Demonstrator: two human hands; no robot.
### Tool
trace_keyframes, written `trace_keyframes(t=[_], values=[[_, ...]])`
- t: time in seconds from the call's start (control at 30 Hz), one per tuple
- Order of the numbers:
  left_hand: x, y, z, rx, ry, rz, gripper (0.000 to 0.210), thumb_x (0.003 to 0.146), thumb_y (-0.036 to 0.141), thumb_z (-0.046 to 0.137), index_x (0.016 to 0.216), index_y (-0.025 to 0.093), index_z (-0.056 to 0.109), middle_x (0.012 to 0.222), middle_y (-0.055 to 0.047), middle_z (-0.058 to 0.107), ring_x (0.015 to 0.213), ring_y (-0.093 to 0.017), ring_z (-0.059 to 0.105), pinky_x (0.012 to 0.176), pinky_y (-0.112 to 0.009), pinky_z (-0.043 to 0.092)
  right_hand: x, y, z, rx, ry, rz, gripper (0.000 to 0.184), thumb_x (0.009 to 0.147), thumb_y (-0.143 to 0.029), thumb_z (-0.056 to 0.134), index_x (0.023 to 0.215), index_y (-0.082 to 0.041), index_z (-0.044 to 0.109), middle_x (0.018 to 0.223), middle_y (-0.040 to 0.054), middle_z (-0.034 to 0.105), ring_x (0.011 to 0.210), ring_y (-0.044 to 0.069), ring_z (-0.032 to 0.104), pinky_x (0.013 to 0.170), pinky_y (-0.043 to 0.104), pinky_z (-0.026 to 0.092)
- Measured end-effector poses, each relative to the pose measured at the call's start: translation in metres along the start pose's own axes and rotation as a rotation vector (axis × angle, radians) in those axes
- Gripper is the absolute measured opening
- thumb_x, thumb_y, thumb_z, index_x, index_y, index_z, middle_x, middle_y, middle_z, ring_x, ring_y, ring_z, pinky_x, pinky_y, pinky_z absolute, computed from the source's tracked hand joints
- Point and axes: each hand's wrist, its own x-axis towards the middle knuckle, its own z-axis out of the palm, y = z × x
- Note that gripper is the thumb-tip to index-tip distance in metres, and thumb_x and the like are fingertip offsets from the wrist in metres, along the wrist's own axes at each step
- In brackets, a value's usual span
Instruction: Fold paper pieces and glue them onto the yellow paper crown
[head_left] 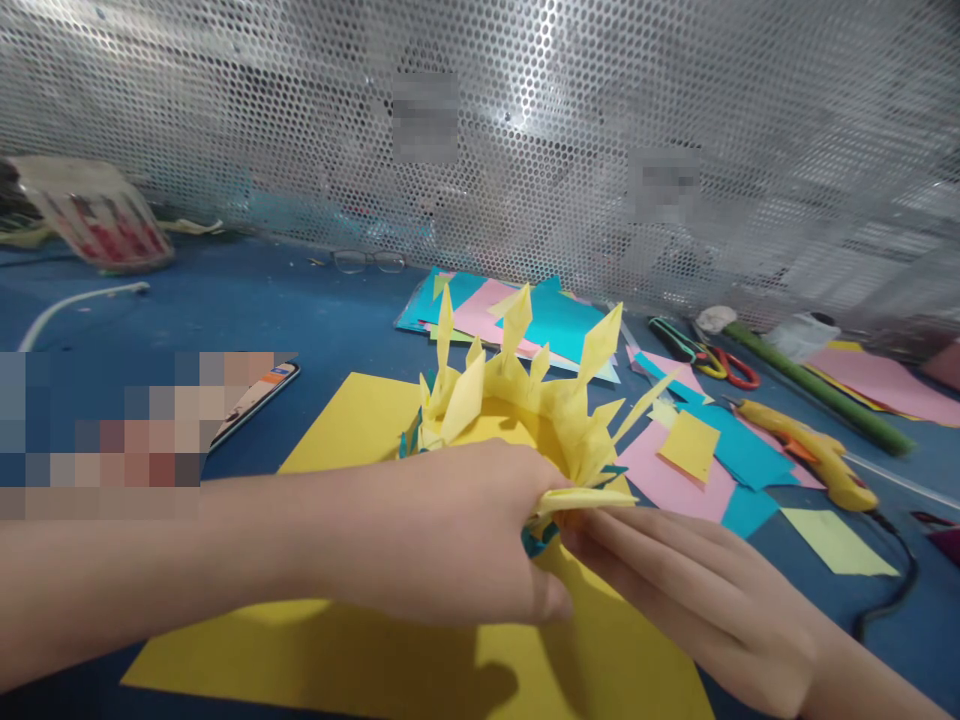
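A ring-shaped yellow paper crown [517, 385] with pointed folded tips and teal bits round its base stands on a large yellow paper sheet [360, 660]. Reaching in from the left, my left hand [465, 530] grips the crown's near rim. Its fingers go over the rim and are mostly hidden; the thumb shows in front, low down. From the lower right, my right hand [705, 590] has its fingers pressed together at the crown's near right side, pinching the paper under a folded tip. Those fingertips are partly hidden.
Right of the crown lie paper scraps [686, 445], a yellow glue gun [810, 450] with a black cord, scissors [720, 365] and a green stick [817, 385]. Behind it is a paper stack [555, 320]. Leftward are a phone [259, 395], glasses [367, 262] and a clear cup [97, 220]. Perforated metal [300, 130] closes the back.
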Motion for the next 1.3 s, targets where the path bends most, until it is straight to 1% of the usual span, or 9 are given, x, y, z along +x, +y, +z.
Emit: trace_keyframes(t=[0.17,0.33,0.43,0.6,0.77,0.87,1.0,1.1,1.3], values=[[0.0003,-0.0008,-0.0005,-0.001,0.001,0.011,0.015,0.073,0.032,0.068,0.080,0.025,0.058,0.085,0.001,0.073,0.076,-0.023,0.067,0.066,-0.031,0.046,0.0001,-0.0001,0.0001,-0.015,0.013,-0.012,0.056,0.092,-0.001,0.037,0.147,-0.009,0.042,0.117,0.0169,0.076,0.106,0.024,0.074,0.091,0.028,0.061],[-0.0002,-0.0005,-0.0010,0.001,-0.001,0.008,0.016,0.073,0.032,0.068,0.085,0.025,0.061,0.090,0.000,0.074,0.081,-0.024,0.068,0.070,-0.033,0.048,-0.0008,0.0009,0.0006,-0.012,0.008,-0.010,0.049,0.096,-0.004,0.035,0.144,-0.007,0.046,0.116,0.0179,0.075,0.107,0.023,0.073,0.091,0.027,0.061],[-0.0003,-0.0004,-0.0007,0.008,0.012,0.003,0.017,0.073,0.033,0.069,0.087,0.025,0.062,0.090,0.000,0.074,0.081,-0.025,0.068,0.071,-0.034,0.048,-0.0015,0.0014,0.0008,-0.009,-0.008,-0.003,0.045,0.098,-0.005,0.034,0.141,-0.006,0.047,0.117,0.0187,0.074,0.109,0.023,0.072,0.092,0.028,0.061],[0.0003,0.0000,-0.0009,0.011,0.008,-0.004,0.018,0.073,0.032,0.069,0.089,0.025,0.063,0.091,0.000,0.074,0.082,-0.025,0.068,0.071,-0.033,0.048,-0.0017,0.0009,0.0007,-0.008,0.001,-0.007,0.049,0.096,-0.003,0.035,0.145,-0.007,0.045,0.118,0.0170,0.075,0.109,0.023,0.072,0.094,0.028,0.060],[0.0005,0.0005,-0.0010,-0.001,-0.007,0.010,0.014,0.074,0.030,0.068,0.083,0.024,0.060,0.088,0.000,0.074,0.079,-0.024,0.068,0.068,-0.032,0.048,-0.0024,0.0008,0.0007,-0.030,0.013,-0.015,0.043,0.098,-0.004,0.036,0.137,-0.006,0.052,0.116,0.0170,0.075,0.108,0.022,0.073,0.095,0.026,0.059],[0.0003,0.0001,-0.0009,0.015,0.003,0.000,0.014,0.074,0.031,0.069,0.082,0.025,0.060,0.087,0.001,0.074,0.079,-0.023,0.069,0.068,-0.032,0.048,-0.0029,0.0015,0.0012,-0.042,0.015,-0.021,0.041,0.099,-0.006,0.035,0.136,-0.006,0.053,0.116,0.0169,0.075,0.108,0.021,0.073,0.096,0.025,0.058],[0.0007,-0.0004,-0.0010,0.015,0.004,0.003,0.013,0.074,0.031,0.068,0.082,0.025,0.059,0.087,0.001,0.074,0.078,-0.023,0.069,0.067,-0.032,0.047,-0.0027,0.0022,0.0015,-0.040,0.014,-0.020,0.045,0.101,-0.007,0.032,0.142,-0.007,0.049,0.118,0.0164,0.075,0.110,0.021,0.072,0.096,0.025,0.058],[0.0007,-0.0002,-0.0005,0.007,0.012,0.008,0.013,0.073,0.030,0.068,0.082,0.025,0.060,0.087,0.001,0.074,0.078,-0.023,0.069,0.067,-0.031,0.047,-0.0022,0.0020,0.0014,-0.028,0.009,-0.023,0.048,0.100,-0.006,0.033,0.146,-0.007,0.044,0.119,0.0169,0.074,0.110,0.022,0.072,0.095,0.026,0.059],[-0.0010,0.0001,0.0006,0.025,0.019,0.000,0.014,0.074,0.030,0.068,0.084,0.025,0.062,0.087,0.001,0.075,0.078,-0.023,0.069,0.068,-0.032,0.048,-0.0026,0.0014,0.0018,0.002,0.010,-0.004,0.051,0.098,-0.004,0.036,0.149,-0.008,0.041,0.118,0.0162,0.075,0.110,0.022,0.072,0.093,0.026,0.060]])
